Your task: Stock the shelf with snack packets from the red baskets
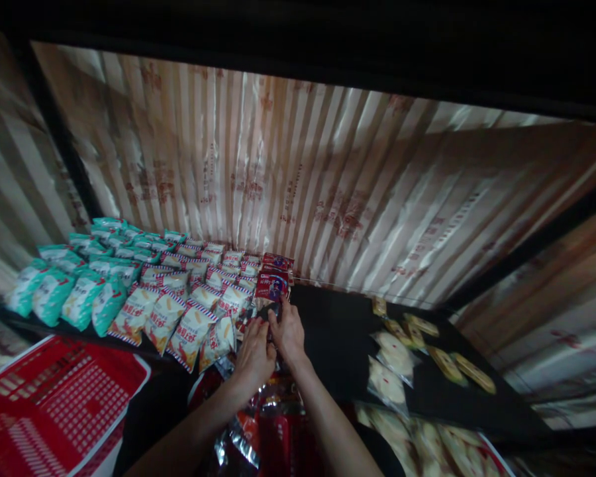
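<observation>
Dark red snack packets (271,289) stand in a short row on the black shelf, to the right of the white packets. At the front of this row my right hand (290,332) has its thumb and index finger on a dark red packet, whose lower part is hidden. My left hand (254,352) is close beside it, fingers curled at the packet's near left edge. Below my wrists is an open bag or box with shiny red packets (278,424), partly covered by my forearms. White snack packets (189,328) with striped edges stand just left of my left hand.
Turquoise packets (82,298) fill the shelf's left end. On the right of the black shelf (328,331) lie yellow packs (447,364) and clear bags of pale food (390,377). A red basket (74,397) is at lower left. Printed, corrugated-looking sheeting (298,179) rises behind; dark posts frame both sides.
</observation>
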### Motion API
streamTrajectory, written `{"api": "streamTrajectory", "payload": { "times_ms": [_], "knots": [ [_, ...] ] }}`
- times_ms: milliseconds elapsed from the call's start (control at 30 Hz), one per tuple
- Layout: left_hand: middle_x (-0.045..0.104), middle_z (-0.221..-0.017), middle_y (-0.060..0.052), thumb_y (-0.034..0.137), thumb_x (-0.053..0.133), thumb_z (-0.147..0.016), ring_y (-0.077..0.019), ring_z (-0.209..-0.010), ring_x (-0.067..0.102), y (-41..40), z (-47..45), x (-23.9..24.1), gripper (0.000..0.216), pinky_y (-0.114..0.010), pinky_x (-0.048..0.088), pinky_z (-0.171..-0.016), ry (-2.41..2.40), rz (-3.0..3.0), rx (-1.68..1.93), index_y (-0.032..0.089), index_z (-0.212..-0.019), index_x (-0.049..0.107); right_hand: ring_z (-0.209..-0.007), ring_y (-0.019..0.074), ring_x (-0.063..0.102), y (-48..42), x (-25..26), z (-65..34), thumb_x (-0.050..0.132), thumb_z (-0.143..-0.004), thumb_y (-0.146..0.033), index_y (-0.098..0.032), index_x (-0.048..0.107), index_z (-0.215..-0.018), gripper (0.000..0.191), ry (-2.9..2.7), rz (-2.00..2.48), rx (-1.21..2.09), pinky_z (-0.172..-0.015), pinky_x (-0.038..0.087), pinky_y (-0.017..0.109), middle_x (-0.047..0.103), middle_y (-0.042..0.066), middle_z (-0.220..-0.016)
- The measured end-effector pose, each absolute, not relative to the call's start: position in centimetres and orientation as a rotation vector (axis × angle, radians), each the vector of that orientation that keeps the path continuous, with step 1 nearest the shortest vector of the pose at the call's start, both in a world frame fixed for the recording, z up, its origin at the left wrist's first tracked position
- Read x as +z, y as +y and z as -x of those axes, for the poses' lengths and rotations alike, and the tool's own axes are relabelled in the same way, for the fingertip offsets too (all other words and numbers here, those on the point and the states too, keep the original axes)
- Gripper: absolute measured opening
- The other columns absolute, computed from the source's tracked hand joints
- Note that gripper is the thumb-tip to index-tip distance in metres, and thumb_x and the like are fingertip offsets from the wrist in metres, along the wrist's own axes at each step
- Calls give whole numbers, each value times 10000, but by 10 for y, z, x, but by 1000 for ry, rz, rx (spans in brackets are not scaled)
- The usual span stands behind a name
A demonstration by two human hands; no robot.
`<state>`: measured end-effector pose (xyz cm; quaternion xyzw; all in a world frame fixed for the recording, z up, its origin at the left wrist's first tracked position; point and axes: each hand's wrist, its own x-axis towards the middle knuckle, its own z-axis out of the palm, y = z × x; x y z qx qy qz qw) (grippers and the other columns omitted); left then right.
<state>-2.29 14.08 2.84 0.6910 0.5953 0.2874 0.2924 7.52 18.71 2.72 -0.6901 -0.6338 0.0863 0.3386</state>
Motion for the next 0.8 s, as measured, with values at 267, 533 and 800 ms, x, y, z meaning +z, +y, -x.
{"api": "streamTrajectory", "payload": {
  "times_ms": [267, 533, 800],
  "knots": [
    [407, -1376, -175, 111, 370, -762, -251, -1314, 308, 134, 26, 34, 556, -417, 245, -1098, 1640, -1962, 691, 19, -1310, 387, -1116, 272, 489, 177, 24, -73, 435, -830, -329, -137, 586, -1148, 402, -1732, 1847, 120, -898, 429, 373, 475, 155, -1275],
    [406, -1373, -184, 83, 402, -738, -257, -1316, 303, 130, 26, 27, 575, -416, 242, -1103, 1631, -1989, 743, 17, -1309, 386, -1129, 264, 437, 164, 24, -73, 452, -824, -308, -160, 638, -1054, 330, -1703, 1703, 0, -937, 398, 395, 485, 138, -1248],
    [556, -1227, -160, 69, 361, -773, -226, -1176, 486, 104, 21, 21, 439, -413, 371, -1025, 1465, -1999, 1032, 74, -1181, 524, -1083, 222, 482, 125, 7, -87, 397, -853, -321, -156, 609, -1011, 312, -1492, 1455, 122, -942, 391, 415, 554, 126, -1143]
  ]
}}
